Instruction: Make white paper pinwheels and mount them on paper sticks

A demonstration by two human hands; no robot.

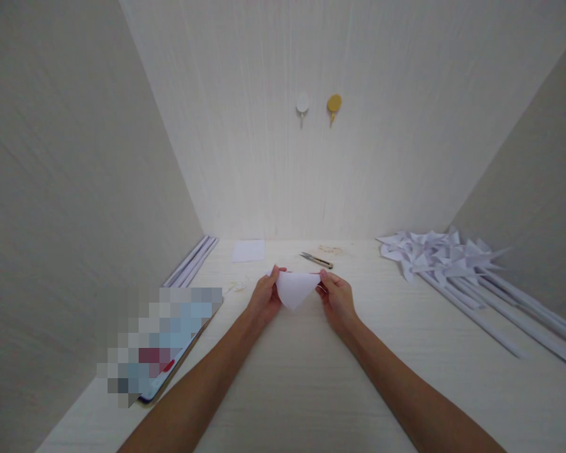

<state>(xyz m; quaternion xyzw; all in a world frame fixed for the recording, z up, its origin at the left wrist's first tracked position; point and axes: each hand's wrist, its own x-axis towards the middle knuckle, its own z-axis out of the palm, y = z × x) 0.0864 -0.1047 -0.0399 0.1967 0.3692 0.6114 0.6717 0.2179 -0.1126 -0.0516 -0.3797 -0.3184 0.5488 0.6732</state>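
"Grey side wall, far left. What lies beside it?"

"A flat, dark-edged, phone-like device, its screen mostly pixelated, on the pale, faintly streaked table. Behind it, white slender paper rods lie side by side."

"Continue right."

"Small pale scraps, too small to identify; behind them, a flat white square paper sheet."

"State of the hands?"

"Left hand: closed in a pinch, thumb uppermost, on the left corner of a white paper piece. That piece spans both hands at the table's middle, straight edge away from the person, point towards them. Contact with the table cannot be determined."

"And beyond it?"

"Slim metal snips, blades pointing left, with thin tan loops just behind. Right hand: thumb and fingers pinching the paper's right corner."

"Far right?"

"White pointed folded-paper shapes, heaped against the back wall, with long white sticks extending towards the person."
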